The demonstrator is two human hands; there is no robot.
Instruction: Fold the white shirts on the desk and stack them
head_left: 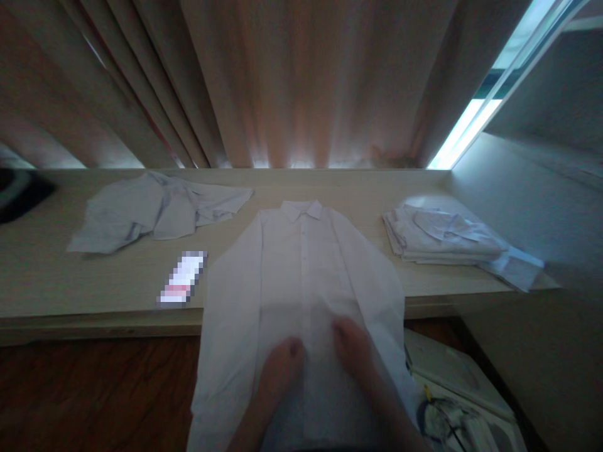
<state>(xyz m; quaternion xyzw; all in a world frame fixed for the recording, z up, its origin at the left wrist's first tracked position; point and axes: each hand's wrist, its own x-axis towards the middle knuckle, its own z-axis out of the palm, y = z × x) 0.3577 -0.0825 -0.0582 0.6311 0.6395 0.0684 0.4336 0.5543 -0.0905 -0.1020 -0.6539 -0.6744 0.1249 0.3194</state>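
Observation:
A white long-sleeved shirt (282, 282) lies front side up, its collar toward the back of the wooden surface and its lower part hanging over the front edge. The button placket runs down the middle, and the sleeves lie along both sides. On the lower front, left of the placket, my left hand (281, 365) is closed with its fingers curled at the cloth. Right of the placket, my right hand (354, 346) is likewise closed against the shirt. Both hands are somewhat blurred, and the fingertips are hidden.
A crumpled white garment (127, 210) lies at the back left, with a blurred-out phone-like object (183, 279) nearer the edge. Folded white shirts (443, 235) are stacked at right. Curtains (320, 88) hang behind. A pale box-like object (461, 370) stands below right.

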